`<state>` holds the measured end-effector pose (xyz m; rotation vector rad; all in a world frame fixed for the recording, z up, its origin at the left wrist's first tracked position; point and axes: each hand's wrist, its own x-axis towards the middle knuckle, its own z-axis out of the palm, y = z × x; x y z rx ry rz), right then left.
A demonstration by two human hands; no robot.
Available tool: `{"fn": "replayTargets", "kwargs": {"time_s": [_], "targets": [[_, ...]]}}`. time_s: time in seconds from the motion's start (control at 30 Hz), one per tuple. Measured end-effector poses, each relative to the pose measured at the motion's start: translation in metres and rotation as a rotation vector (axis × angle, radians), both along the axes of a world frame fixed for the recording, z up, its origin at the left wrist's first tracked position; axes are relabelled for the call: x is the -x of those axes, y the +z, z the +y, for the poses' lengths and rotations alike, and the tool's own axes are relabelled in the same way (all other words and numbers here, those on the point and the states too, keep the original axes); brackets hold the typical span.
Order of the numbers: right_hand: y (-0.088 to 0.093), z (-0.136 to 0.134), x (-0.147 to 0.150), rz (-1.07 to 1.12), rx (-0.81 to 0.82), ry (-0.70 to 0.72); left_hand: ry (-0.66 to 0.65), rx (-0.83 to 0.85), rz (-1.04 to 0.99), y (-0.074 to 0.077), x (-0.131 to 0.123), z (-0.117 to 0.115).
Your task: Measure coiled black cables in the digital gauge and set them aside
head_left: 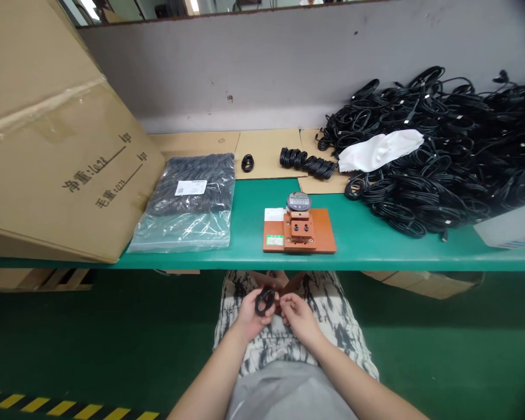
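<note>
Lower centre: left hand curls round coiled cable, likely light, springy, best held mid-bundle; right hand bunches fingertips, contents unclear

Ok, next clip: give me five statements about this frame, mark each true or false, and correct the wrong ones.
1. The left hand holds a coil of black cable. True.
2. The plastic bag bears a white label. True.
3. The digital gauge stands to the left of the plastic bag. False: it stands to the right of it.
4. The right hand rests on the digital gauge. False: it is close beside the left hand, off the gauge.
5. The white cloth lies on the heap of black cables. True.
</note>
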<state>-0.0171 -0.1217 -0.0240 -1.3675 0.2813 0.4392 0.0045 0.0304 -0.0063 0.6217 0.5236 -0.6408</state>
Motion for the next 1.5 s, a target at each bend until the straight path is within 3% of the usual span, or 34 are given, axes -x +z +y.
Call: {"fn": "replayTargets", "kwargs": {"time_s": [0.27, 0.77, 1.13, 1.3, 1.5], "targets": [[-0.001, 0.002, -0.006, 0.037, -0.014, -0.025, -0.009, -0.101, -0.102, -0.003, 0.001, -0.009], [-0.001, -0.001, -0.006, 0.004, 0.022, -0.053, -0.018, -0.483, -0.349, -0.001, 0.012, -0.021], [-0.001, -0.004, -0.002, -0.03, 0.094, -0.061, -0.136, -0.684, -0.42, 0.001, 0.014, -0.025], [0.004, 0.002, -0.002, -0.121, 0.076, -0.049, -0.204, -0.742, -0.575, 0.008, 0.017, -0.028], [0.0, 0.004, -0.003, -0.071, 0.053, -0.082, -0.33, -0.846, -0.581, -0.001, 0.035, -0.019]]}}
